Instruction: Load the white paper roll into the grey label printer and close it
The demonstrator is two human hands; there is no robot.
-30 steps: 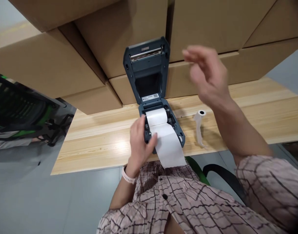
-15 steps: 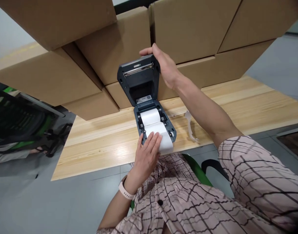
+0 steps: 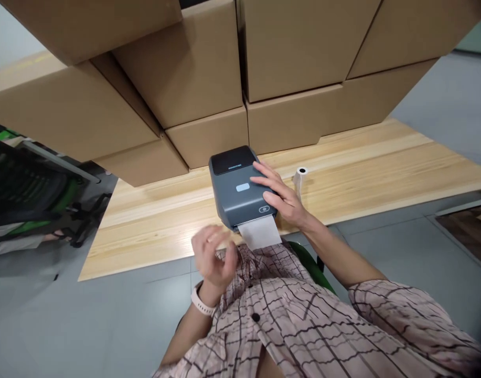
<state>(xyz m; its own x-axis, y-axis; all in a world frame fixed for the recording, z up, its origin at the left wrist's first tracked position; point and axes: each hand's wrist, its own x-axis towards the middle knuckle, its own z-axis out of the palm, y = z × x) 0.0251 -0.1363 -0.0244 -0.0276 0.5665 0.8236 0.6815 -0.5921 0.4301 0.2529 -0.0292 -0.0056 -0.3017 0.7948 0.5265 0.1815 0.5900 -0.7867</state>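
Observation:
A dark grey label printer (image 3: 234, 197) stands on the wooden table with its lid down. White label paper (image 3: 260, 232) sticks out of its front slot and hangs past the table edge. My right hand (image 3: 283, 197) rests on the right side of the lid, fingers spread, gripping nothing. Just left of the printer's front corner, my left hand (image 3: 214, 254) is raised off the paper, loosely curled with fingers apart and a little blurred by motion. Nothing shows in it. The paper roll inside the printer is hidden by the lid.
Stacked cardboard boxes (image 3: 291, 52) wall off the back of the wooden table (image 3: 366, 168). A small white roll (image 3: 302, 172) with a paper strip lies to the right of the printer. At the far left is a dark mesh chair (image 3: 23, 184).
The printer's lid has swung down from open to shut. My right hand came down with it onto the lid. My left hand has lifted off the paper and moved left.

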